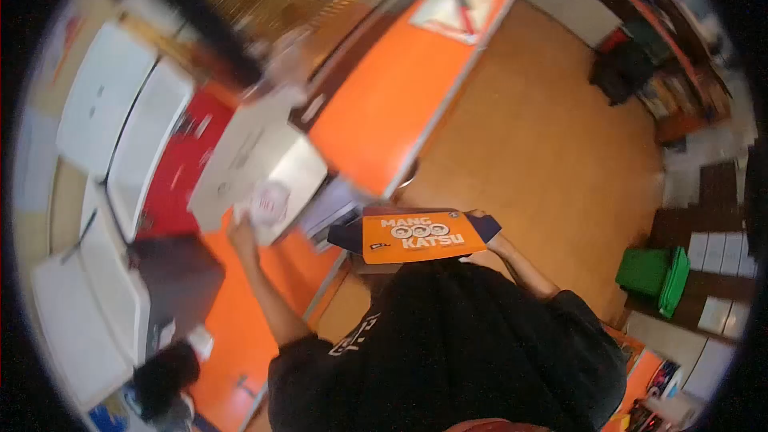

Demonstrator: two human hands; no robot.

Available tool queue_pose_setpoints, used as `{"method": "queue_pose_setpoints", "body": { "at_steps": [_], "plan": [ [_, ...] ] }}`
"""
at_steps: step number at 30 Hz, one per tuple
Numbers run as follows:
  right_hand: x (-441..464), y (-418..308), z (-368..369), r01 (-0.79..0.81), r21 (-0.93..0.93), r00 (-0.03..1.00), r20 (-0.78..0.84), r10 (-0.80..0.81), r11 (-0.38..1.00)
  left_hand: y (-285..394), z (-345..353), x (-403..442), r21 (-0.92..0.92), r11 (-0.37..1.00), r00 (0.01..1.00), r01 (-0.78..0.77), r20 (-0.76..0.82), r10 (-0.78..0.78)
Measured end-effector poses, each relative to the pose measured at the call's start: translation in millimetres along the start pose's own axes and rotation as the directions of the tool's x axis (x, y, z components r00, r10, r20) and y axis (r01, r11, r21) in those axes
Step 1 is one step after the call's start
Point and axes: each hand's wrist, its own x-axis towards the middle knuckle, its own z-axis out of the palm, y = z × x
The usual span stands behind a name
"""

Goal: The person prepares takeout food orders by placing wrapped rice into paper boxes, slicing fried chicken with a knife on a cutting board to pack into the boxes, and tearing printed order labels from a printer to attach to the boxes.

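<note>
Orange table (376, 104) with pale edge strip runs diagonally, bordering tan floor (552, 112). White sheet (432, 12) lies toward far end. Pale box (276, 180) with round pink mark rests on table; left hand (242, 230) at its near edge, fingers blurred, grip cannot be told. Right hand (490, 238) grasps right end of orange carton (420, 238), lettered "MANG KATSU", 3 round emblems, held before black shirt (448, 344), beside table edge. Room: white bins (104, 104) left; green bin (644, 272) right, near white boxes (708, 253).

The orange-and-navy box (424, 238) reads "MANG" above "KATSU" in white
</note>
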Motion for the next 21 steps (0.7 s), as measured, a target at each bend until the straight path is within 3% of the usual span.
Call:
{"method": "queue_pose_setpoints", "body": {
  "at_steps": [1, 2, 3, 4, 5, 6, 7, 8, 9, 11, 13, 15, 17, 19, 21],
  "plan": [
    [-13, 19, -26, -0.018, -0.022, 0.999, -0.046, 0.017, 1.0, 14, 23, -13, -0.157, 0.987, 0.999, -0.031, 0.031, 0.036],
    [-26, 38, -50, -0.083, 0.006, 0.991, -0.108, 0.083, 0.997, 27, 43, -24, -0.187, 0.982, 0.995, -0.003, 0.096, 0.021],
    [-38, 58, -71, -0.136, 0.041, 0.977, -0.161, 0.141, 0.99, 33, 73, -30, -0.198, 0.98, 0.993, -0.019, 0.114, 0.042],
    [-41, 80, -93, -0.156, -0.139, 0.949, -0.294, 0.11, 0.978, 50, 107, -37, -0.148, 0.988, 0.988, -0.046, 0.137, 0.067],
    [-42, 90, -115, -0.157, -0.151, 0.947, -0.303, 0.106, 0.976, 61, 121, -37, -0.103, 0.993, 0.985, -0.063, 0.151, 0.079],
    [-49, 112, -145, -0.325, 0.222, 0.904, -0.212, 0.371, 0.919, 76, 154, -43, 0.058, 0.995, 0.992, -0.084, 0.097, 0.078],
    [-54, 121, -172, -0.467, 0.545, 0.822, -0.023, 0.569, 0.696, 92, 178, -46, 0.063, 0.994, 0.992, -0.087, 0.099, 0.081],
    [-57, 157, -184, -0.28, 0.254, 0.883, -0.311, 0.352, 0.926, 105, 209, -45, 0.082, 0.993, 0.984, -0.088, 0.163, 0.074],
    [-61, 194, -202, -0.275, 0.25, 0.882, -0.318, 0.347, 0.928, 119, 241, -43, 0.097, 0.991, 0.972, -0.09, 0.224, 0.067],
    [-45, 216, -267, -0.423, 0.7, 0.668, -0.189, 0.72, 0.575, 154, 307, -36, -0.011, 0.997, 0.964, -0.076, 0.254, 0.076],
    [-37, 300, -298, -0.463, 0.675, 0.658, -0.171, 0.733, 0.574, 186, 363, -19, -0.063, 0.997, 0.943, -0.033, 0.328, 0.052],
    [-26, 355, -333, -0.244, 0.873, 0.669, -0.164, 0.725, 0.422, 217, 430, -3, -0.109, 0.992, 0.939, -0.057, 0.332, 0.09],
    [0, 379, -374, -0.17, 0.872, 0.629, -0.263, 0.732, 0.459, 263, 508, 36, -0.192, 0.977, 0.932, -0.095, 0.328, 0.156],
    [24, 408, -437, -0.137, 0.87, 0.569, -0.322, 0.757, 0.473, 299, 577, 61, 0.017, 0.986, 0.939, -0.164, 0.308, 0.151],
    [40, 444, -488, -0.131, 0.913, 0.62, -0.228, 0.75, 0.386, 359, 639, 83, 0.022, 0.965, 0.893, -0.261, 0.385, 0.233]
  ]
}}
